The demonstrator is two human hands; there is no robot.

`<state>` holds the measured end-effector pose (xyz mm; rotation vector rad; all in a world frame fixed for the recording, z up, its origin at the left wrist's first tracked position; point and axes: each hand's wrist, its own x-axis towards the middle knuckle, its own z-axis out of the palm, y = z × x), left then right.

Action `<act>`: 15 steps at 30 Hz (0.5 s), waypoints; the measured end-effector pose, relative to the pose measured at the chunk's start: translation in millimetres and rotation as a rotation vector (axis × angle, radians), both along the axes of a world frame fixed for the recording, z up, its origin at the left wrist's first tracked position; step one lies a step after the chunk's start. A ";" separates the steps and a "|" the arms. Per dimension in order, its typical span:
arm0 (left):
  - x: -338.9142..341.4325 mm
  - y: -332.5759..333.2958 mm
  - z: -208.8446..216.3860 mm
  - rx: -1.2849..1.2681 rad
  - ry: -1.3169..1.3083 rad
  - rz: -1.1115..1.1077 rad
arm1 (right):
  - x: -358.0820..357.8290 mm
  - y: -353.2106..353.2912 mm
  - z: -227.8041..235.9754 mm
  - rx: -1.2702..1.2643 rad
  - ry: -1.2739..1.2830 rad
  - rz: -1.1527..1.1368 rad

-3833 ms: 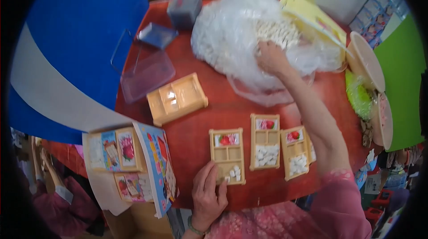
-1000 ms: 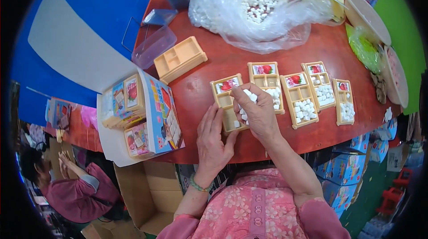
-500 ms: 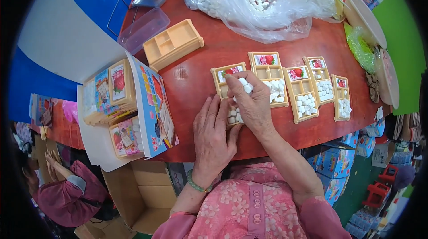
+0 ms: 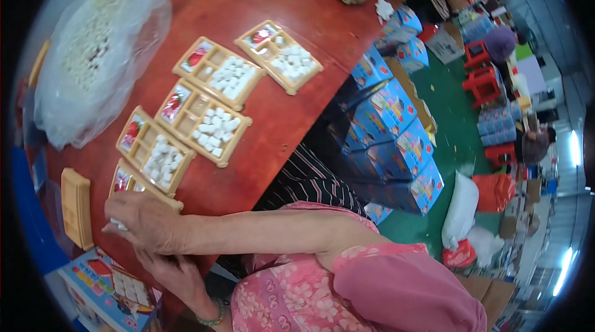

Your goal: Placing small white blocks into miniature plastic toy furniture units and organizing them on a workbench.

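My right hand (image 4: 144,222) is closed around several small white cubes (image 4: 118,225), which peek out at its fingers. Just below it, my left hand (image 4: 180,279) reaches in with a green bead bracelet at its wrist. The left fingertips are hidden behind the right hand. Beside my right hand lies a tan compartment tray (image 4: 171,200) with a strawberry card, partly covered by that hand. A row of like trays runs up to the right: a second tray (image 4: 155,153), a third (image 4: 201,122), a fourth (image 4: 220,73) and a fifth (image 4: 279,57), each holding white cubes.
A large clear bag (image 4: 102,53) of white cubes lies at the upper left. Stacked tan trays (image 4: 77,208) and an illustrated box (image 4: 105,292) stand at the left. Blue printed boxes (image 4: 390,140) are piled beyond the red table's edge (image 4: 291,146), near red stools (image 4: 480,87).
The view has swung to the right, so the trays and bag now appear further left. Both hands remain close together by the nearest tray, with white cubes still in my right hand.
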<state>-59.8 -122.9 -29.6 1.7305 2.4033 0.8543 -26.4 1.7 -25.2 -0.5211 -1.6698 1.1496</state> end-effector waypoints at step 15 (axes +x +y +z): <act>-31.7 -3.5 -27.3 0.048 0.000 -0.022 | -51.0 -11.8 -21.7 0.104 -0.151 -0.254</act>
